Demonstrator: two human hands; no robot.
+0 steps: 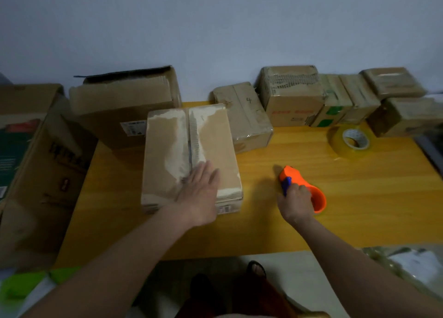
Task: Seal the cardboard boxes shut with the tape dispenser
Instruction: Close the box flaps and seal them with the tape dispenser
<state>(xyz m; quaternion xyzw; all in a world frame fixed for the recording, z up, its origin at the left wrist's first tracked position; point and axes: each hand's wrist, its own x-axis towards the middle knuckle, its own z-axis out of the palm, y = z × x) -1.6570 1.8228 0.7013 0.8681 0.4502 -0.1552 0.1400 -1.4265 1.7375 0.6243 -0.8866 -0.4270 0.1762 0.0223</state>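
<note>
A flat cardboard box (172,149) with torn white patches along its centre seam lies on the yellow table (359,197). My left hand (201,193) rests flat, fingers straight, on the box's near right part. To the right of the box my right hand (296,203) grips the orange tape dispenser (297,176) with a blue part, down on the table. A roll of clear tape (351,141) lies further back on the right.
Several taped boxes (292,94) line the back wall on the right. An open box (124,97) stands behind the flat one, and a big carton (31,161) stands at the left. Plastic wrap (407,267) lies at the near right, beyond the table's front edge.
</note>
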